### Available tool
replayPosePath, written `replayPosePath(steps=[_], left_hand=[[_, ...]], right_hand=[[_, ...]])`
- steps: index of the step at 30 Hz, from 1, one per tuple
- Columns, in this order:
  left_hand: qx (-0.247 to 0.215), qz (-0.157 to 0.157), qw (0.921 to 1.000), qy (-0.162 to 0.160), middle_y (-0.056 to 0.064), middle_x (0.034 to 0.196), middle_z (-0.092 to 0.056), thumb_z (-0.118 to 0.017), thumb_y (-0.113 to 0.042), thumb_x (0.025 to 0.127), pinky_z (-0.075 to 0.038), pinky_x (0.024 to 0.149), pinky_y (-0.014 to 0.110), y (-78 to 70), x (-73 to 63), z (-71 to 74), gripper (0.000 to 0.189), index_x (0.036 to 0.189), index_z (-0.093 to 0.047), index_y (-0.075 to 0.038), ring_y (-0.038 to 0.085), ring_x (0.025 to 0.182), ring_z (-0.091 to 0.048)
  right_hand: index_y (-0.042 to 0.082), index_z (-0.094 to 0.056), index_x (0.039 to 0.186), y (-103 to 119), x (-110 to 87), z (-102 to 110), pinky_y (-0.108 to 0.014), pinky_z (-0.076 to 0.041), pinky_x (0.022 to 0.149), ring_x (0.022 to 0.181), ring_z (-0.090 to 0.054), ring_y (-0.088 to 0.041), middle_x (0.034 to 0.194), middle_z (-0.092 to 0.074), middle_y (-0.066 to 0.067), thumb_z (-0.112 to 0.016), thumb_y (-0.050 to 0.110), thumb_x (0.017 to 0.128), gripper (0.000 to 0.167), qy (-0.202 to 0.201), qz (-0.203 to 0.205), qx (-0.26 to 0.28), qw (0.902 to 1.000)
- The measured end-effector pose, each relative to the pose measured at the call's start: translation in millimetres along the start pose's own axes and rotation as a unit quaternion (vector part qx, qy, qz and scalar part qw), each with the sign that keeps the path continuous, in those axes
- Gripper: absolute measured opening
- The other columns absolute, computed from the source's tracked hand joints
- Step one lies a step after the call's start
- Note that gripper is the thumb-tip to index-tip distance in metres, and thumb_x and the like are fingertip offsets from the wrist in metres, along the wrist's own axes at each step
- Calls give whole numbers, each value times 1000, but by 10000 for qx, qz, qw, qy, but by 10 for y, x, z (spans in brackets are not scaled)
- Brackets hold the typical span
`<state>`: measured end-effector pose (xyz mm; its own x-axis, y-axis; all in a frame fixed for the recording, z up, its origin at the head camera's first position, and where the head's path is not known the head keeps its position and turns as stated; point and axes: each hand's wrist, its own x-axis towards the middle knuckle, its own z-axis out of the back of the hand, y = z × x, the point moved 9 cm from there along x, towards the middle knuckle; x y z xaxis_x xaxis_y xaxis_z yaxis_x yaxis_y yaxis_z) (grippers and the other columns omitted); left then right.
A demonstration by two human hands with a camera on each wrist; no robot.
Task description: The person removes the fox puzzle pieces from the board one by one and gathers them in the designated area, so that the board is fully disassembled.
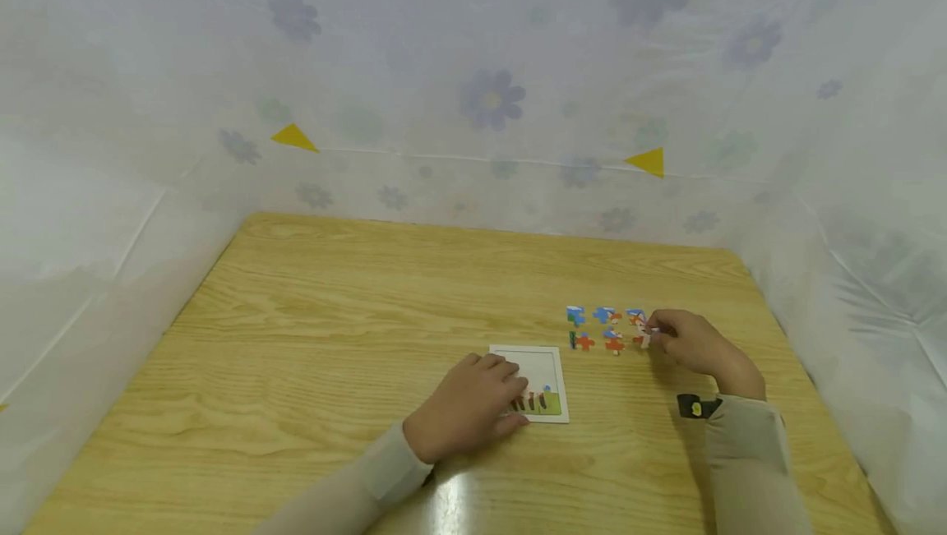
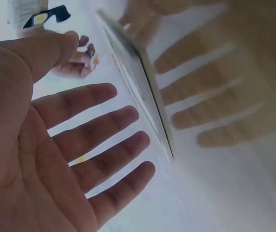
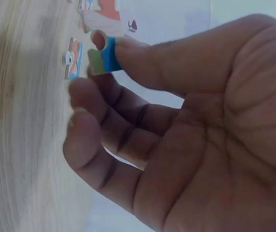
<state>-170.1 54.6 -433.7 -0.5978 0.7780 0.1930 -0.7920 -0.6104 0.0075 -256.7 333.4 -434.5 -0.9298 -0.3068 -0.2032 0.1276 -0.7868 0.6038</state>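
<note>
My right hand (image 1: 691,342) pinches a small blue and green puzzle piece (image 3: 111,55) between thumb and fingers, over the right end of the loose pieces. Two rows of puzzle pieces (image 1: 612,341) lie on the table there, printed in blue, orange and white. Over the white-bordered puzzle board (image 1: 546,364) is my left hand (image 1: 473,403), its fingers straight and spread across the left part. A green strip of picture shows low inside the border; the hand hides the rest of it. The left wrist view shows the board (image 2: 150,82) edge-on by the fingertips.
The wooden table (image 1: 311,329) runs up to a flowered white curtain (image 1: 414,91) behind and at both sides. Yellow triangles (image 1: 294,138) mark the back curtain. A black band (image 1: 695,408) with a yellow mark sits at the right wrist.
</note>
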Motion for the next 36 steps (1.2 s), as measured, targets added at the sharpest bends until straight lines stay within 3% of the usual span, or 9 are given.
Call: replayPosePath(steps=[6, 13, 18, 27, 36], left_hand=[[-91, 438, 9986, 295, 2, 135, -66, -66, -61, 95, -50, 101, 41, 240, -11, 8, 55, 130, -71, -19, 22, 125, -61], [-144, 656, 9964, 526, 5, 140, -63, -69, -69, 87, -49, 103, 45, 433, -42, 26, 71, 136, -67, -17, 27, 129, -59], [-532, 860, 9913, 837, 8, 148, -57, -74, -70, 82, -44, 109, 50, 524, -98, -14, 80, 140, -64, -16, 30, 135, -53], [-699, 848, 9875, 1133, 6, 152, -54, -78, -68, 79, -46, 108, 52, 495, -117, -94, 77, 135, -67, -15, 28, 138, -51], [-295, 773, 9911, 1045, 8, 148, -58, -81, -68, 75, -50, 103, 47, 421, -89, -84, 74, 126, -70, -15, 29, 133, -56]], right_hand=[[-2, -65, 107, 36, 29, 10, -37, -49, 67, 83, -59, -22, 103, -68, -17, -57, 1, 102, 9, -190, 131, -287, 9993], [-2, -56, 109, 43, 38, -6, -34, -44, 62, 74, -53, -21, 90, -63, -11, -57, 0, 103, 7, -259, 91, -51, 9996], [-2, -52, 108, 2, 61, -16, -33, -43, 61, 73, -52, -21, 87, -61, -9, -58, -1, 101, 9, -348, 54, -50, 9994], [-2, -52, 102, -81, 99, -47, -38, -43, 64, 74, -51, -22, 86, -60, -11, -58, -3, 99, 7, -344, -94, -269, 9990], [-1, -53, 104, -100, 120, -73, -41, -45, 66, 77, -57, -25, 90, -64, -14, -59, -2, 100, 7, -476, -81, -442, 9979]])
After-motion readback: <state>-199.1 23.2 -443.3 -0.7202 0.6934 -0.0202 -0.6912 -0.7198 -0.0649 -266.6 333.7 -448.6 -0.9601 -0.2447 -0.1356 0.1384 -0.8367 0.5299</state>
